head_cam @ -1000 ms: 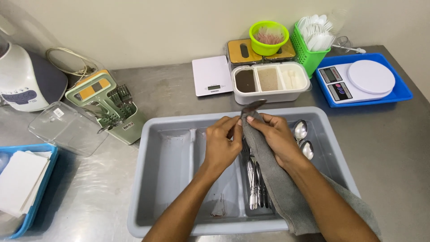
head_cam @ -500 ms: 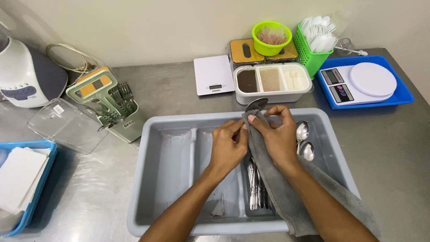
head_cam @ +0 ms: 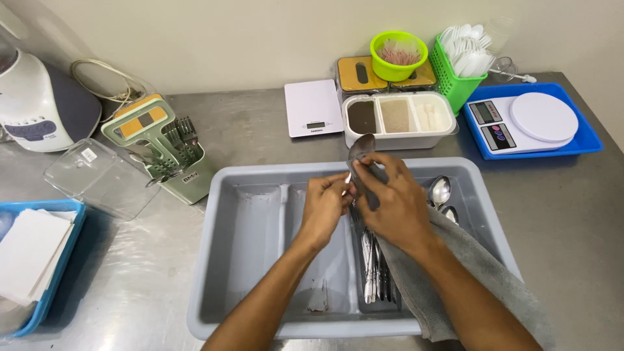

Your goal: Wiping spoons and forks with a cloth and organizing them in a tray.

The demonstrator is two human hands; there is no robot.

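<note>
Raised spoon (head_cam: 361,148) (handle hidden by hands).

The spoon (head_cam: 361,148) now sticks up higher out of the grey cloth (head_cam: 455,266) than before, its bowl clear above the tray's back rim (head_cam: 286,170); the right hand (head_cam: 396,208) sits lower on it; the left hand (head_cam: 326,207) pinches nearer its handle.

Small grey screens on two kitchen scales (head_cam: 313,107) (head_cam: 528,121) behind.

Far edge of steel counter (head_cam: 214,130): white scale (head_cam: 313,107), three-part condiment box (head_cam: 398,118), green cup (head_cam: 398,56); blue tray (head_cam: 578,140) at far right corner.
</note>
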